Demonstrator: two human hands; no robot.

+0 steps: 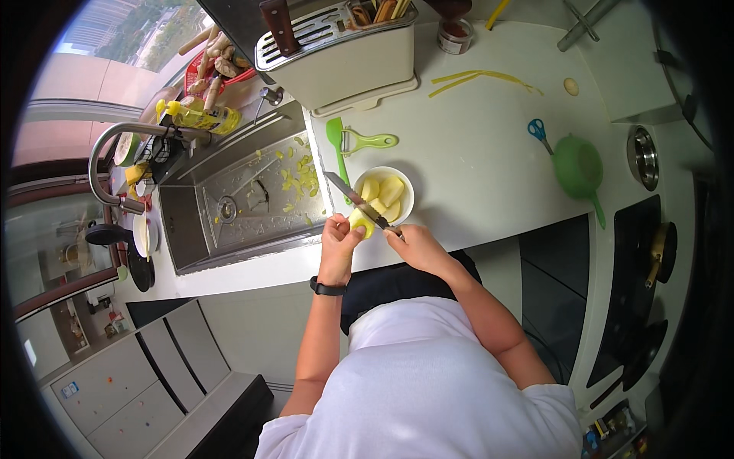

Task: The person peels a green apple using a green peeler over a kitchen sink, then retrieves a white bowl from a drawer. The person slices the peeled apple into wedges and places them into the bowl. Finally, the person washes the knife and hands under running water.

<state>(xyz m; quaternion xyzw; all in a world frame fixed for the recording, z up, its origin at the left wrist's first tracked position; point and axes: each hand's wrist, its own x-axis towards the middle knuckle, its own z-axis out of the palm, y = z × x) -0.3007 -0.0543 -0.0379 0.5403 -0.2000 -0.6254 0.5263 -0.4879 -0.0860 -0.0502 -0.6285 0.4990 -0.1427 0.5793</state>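
Note:
My left hand [338, 243] is closed around a pale yellow peeled piece, which looks like a potato [362, 222], at the near rim of a white bowl [410, 200]. My right hand [417, 247] grips a kitchen knife [353, 196] by its handle. Its blade slants up and left across the bowl, over the held potato. Several pale yellow peeled pieces [391, 188] lie inside the bowl. Left of the bowl, a green long-handled tool [336, 145] lies along the sink edge. Beyond the bowl rests a green peeler [373, 141].
Peelings [300, 177] litter the steel sink [256, 203] at left, beneath a curved faucet [95, 164]. A cream knife holder [344, 65] stands at the back. Blue scissors [539, 131] and a green strainer [579, 167] lie on the right counter [474, 168], near a stove [631, 260].

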